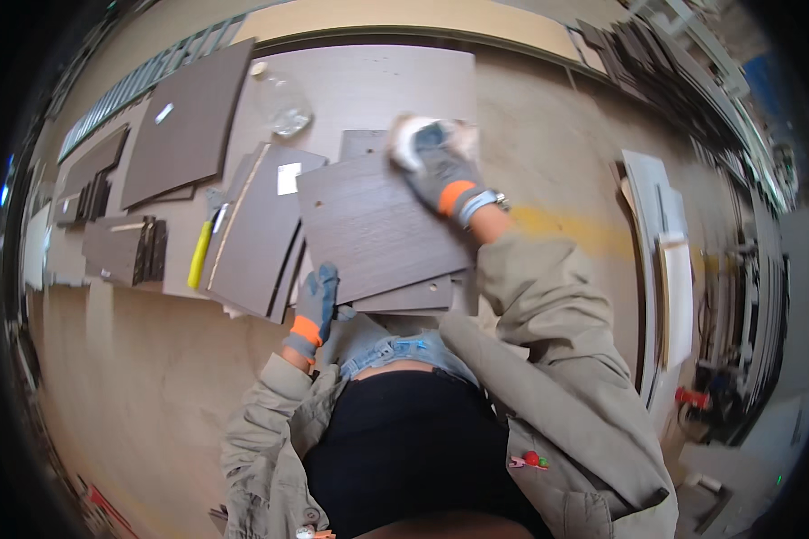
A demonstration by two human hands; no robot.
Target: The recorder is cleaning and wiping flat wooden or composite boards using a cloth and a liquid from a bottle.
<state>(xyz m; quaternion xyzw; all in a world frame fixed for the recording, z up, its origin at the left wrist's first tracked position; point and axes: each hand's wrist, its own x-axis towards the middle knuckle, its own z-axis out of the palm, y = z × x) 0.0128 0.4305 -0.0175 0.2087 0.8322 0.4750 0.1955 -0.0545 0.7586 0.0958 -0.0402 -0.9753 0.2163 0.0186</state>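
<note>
A brown wood-grain panel (382, 225) lies tilted on a stack of similar boards in front of me. My right hand (442, 171), in a grey glove with an orange cuff, is closed on a white cloth (408, 142) pressed at the panel's far right corner. Motion blurs the cloth's edges. At the near left corner, my gloved left hand (315, 301) holds the panel's edge, its fingers along the left side and the thumb by the near edge. Part of its grip is hidden. A lower board (413, 296) with a small hole shows beneath the panel.
Left of the panel lie more brown boards (261, 225), a yellow-handled tool (200, 254) and a large dark panel (189, 126). A clear plastic bottle (283, 99) lies behind them on the pale board. Stacked panels (665, 85) stand far right, with white boards (674, 296) nearer.
</note>
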